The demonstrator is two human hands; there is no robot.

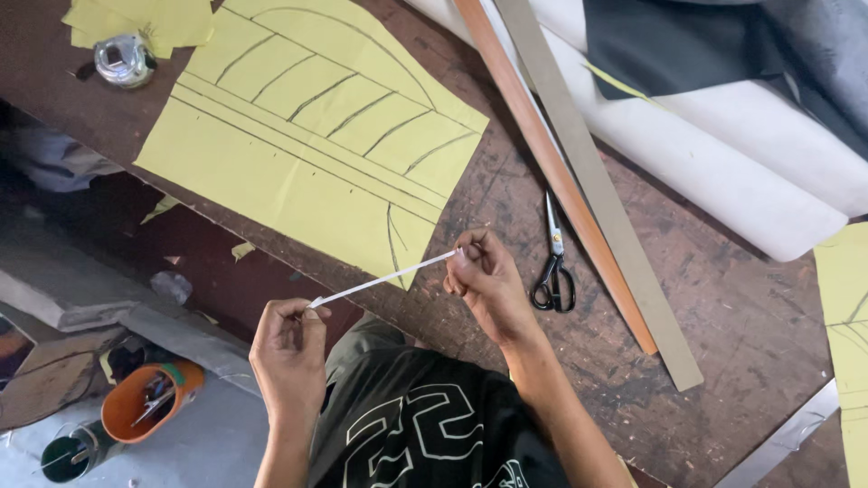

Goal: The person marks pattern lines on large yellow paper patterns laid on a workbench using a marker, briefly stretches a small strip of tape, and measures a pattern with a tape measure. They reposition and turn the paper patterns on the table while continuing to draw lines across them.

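- Nearest the camera is your dark shirt [425, 434] with its pale outlined print, filling the bottom middle of the view, both forearms rising from beside it.
- Your left hand [289, 348] is held out over the counter's edge, its fingers [312, 312] pressed together, pinching the lower left end of a thin white strip [384, 278].
- Your right hand [488, 280] is over the counter [723, 307], its fingers [466, 255] pinching the strip's upper right end.
- The strip runs taut and slanted between your two hands, in the air, crossing just in front of the lower corner of the yellow sheet [307, 145].
- That yellow sheet lies flat on the dark, scuffed counter, drawn with curved and straight dark lines.
- Black-handled scissors [553, 267] lie closed on the counter just beside your right hand, blades pointing away from you.
- Past the scissors, a long orange-brown slat [561, 181] and a grey strip [606, 208] lie side by side, slanting across the counter.
- A white roll [723, 172] lies further right, with dark fabric [687, 45] over its far end.
- A small shiny container [125, 60] sits at the top left on yellow scraps [136, 20].
- Below the counter, on the floor, stands an orange tub [145, 407] holding tools.
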